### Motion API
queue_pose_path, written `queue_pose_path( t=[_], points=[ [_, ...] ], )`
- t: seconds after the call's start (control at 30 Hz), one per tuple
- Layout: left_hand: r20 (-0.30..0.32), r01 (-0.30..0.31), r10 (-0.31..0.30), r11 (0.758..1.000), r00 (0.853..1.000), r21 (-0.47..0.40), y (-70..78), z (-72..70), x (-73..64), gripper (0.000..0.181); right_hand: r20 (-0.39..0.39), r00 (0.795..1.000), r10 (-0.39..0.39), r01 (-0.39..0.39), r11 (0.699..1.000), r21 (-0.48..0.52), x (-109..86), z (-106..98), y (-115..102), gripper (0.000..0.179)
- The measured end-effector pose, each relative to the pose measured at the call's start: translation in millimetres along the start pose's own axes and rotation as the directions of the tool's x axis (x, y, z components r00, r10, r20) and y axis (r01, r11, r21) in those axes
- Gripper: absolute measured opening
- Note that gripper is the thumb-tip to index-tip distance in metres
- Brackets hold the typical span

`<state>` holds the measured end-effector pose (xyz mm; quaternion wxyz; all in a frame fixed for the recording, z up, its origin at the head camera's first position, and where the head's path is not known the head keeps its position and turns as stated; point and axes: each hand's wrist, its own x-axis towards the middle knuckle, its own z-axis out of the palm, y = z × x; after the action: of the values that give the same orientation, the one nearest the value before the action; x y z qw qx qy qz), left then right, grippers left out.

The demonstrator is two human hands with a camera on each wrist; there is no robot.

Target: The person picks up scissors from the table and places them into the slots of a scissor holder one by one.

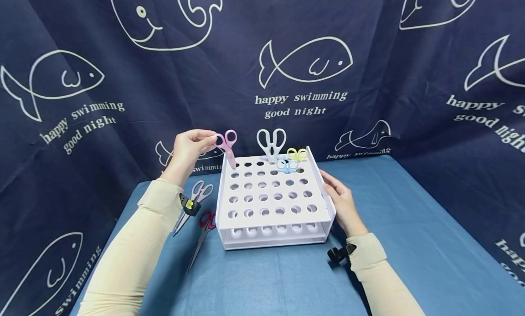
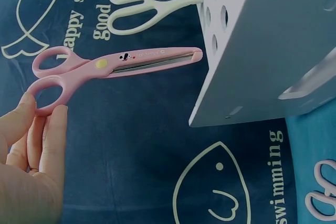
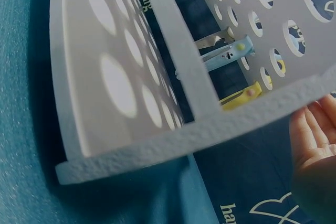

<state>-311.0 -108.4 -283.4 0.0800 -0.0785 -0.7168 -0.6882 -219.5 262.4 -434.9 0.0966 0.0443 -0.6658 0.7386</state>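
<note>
My left hand (image 1: 190, 147) pinches one finger loop of a pair of pink scissors (image 2: 105, 66) between thumb and fingers. Their blades point down, tip close over the back-left hole of a white rack (image 1: 242, 221) with rows of round holes. Against the rack's right side lies my right hand (image 1: 342, 204), fingers extended along the outer wall (image 3: 315, 129). Handles of pale grey scissors (image 1: 271, 145), small light blue scissors (image 1: 287, 165) and small yellow-green scissors (image 1: 297, 154) stick up from holes at the back. Below the top plate, light blue and yellow blades show in the right wrist view.
On the blue tabletop (image 1: 279, 282), left of the rack, lie pale-handled scissors (image 1: 197, 196) and red-handled scissors (image 1: 207, 221), the latter close to the rack's front-left corner. A dark blue curtain (image 1: 229, 79) with white fish drawings hangs behind and at both sides.
</note>
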Motion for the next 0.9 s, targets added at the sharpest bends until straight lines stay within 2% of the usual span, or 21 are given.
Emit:
queue_pose_path(
  t=[0.27, 0.53, 0.77, 0.9],
  points=[
    [-0.009, 0.019, -0.019, 0.999, 1.000, 0.051, -5.2, -3.7, -3.8, 0.022, 0.003, 1.000, 0.007, -0.007, 1.000, 0.014, -0.3, 1, 0, 0.051],
    [0.015, 0.026, -0.027, 0.999, 1.000, 0.036, -9.8, -4.4, -5.2, 0.019, 0.005, 1.000, -0.005, 0.005, 1.000, 0.023, 0.8, 0, 0, 0.050],
    [0.002, 0.028, -0.028, 0.999, 1.000, 0.031, -10.6, -1.8, -3.6, 0.009, 0.007, 1.000, -0.013, 0.013, 1.000, 0.028, 2.0, -1, -1, 0.049],
    [-0.001, 0.024, -0.024, 0.999, 1.000, 0.040, -12.1, -0.5, -3.2, 0.015, 0.011, 1.000, -0.002, 0.002, 0.999, 0.032, 1.9, 0, -1, 0.050]
  ],
)
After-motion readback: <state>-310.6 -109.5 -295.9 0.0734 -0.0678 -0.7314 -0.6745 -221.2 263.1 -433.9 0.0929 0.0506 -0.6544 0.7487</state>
